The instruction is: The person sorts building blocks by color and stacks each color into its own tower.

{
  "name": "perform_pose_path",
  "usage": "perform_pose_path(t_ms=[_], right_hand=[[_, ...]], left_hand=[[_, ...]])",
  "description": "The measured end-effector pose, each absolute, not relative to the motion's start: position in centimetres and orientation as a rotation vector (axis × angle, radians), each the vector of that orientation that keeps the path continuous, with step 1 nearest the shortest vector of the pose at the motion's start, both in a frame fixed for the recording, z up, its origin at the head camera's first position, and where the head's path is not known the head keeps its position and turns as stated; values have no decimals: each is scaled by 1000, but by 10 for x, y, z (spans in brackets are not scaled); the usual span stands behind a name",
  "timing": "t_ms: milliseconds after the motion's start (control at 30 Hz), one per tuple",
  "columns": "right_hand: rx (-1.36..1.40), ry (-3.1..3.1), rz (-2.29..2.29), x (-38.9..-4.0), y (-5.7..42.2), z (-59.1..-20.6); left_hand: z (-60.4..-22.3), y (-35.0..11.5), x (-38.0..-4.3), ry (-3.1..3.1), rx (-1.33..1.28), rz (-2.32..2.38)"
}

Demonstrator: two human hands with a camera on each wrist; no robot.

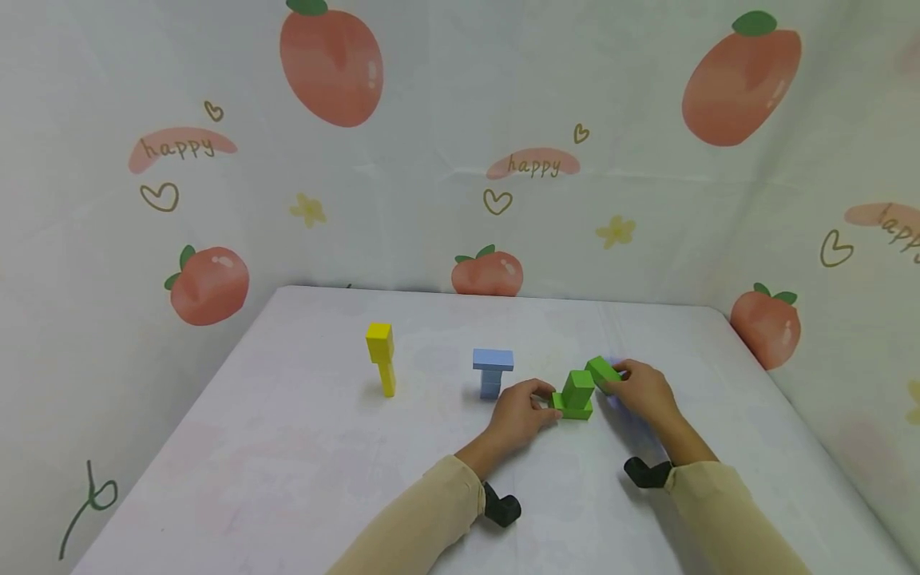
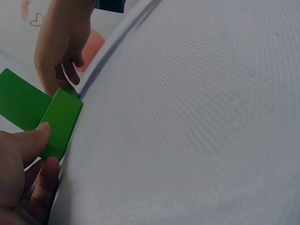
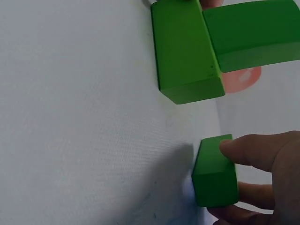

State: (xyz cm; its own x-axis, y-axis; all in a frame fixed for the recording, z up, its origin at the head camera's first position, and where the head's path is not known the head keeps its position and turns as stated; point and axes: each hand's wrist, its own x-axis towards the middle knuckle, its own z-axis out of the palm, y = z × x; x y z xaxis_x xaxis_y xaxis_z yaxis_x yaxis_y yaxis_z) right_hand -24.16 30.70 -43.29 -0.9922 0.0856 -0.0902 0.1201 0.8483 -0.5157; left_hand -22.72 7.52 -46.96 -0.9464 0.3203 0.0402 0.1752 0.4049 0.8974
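My left hand point(image 1: 519, 415) pinches the left end of a flat green block point(image 1: 575, 414) lying on the table; in the left wrist view the thumb presses on that block point(image 2: 63, 115). Another green block point(image 1: 578, 390) stands upright on the flat one. To the right, my right hand point(image 1: 648, 393) holds a third green block point(image 1: 600, 370) between thumb and fingers. In the right wrist view this held block point(image 3: 215, 176) is apart from the other two and casts a shadow on the cloth.
Left of the hands stands a blue stack point(image 1: 492, 361), a flat piece on an upright support. Farther left is a yellow stack point(image 1: 380, 343), a thick block on a thin post. White cloth covers the table point(image 1: 302, 479), and a printed fabric wall point(image 1: 431, 96) rises behind.
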Motion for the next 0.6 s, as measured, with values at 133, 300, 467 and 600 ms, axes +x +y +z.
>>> perform_pose_path(t_ms=[133, 300, 467, 600], right_hand=[[161, 2978, -781, -244, 305, -434], [181, 2979, -880, -242, 303, -431], [155, 2965, -1137, -239, 301, -423], [144, 2867, -1394, -233, 296, -410]], left_hand=[[-470, 75, -227, 2504, 436, 1581], [-470, 76, -226, 2507, 430, 1573], [-468, 75, -226, 2517, 429, 1564], [-468, 75, -227, 2518, 428, 1557]])
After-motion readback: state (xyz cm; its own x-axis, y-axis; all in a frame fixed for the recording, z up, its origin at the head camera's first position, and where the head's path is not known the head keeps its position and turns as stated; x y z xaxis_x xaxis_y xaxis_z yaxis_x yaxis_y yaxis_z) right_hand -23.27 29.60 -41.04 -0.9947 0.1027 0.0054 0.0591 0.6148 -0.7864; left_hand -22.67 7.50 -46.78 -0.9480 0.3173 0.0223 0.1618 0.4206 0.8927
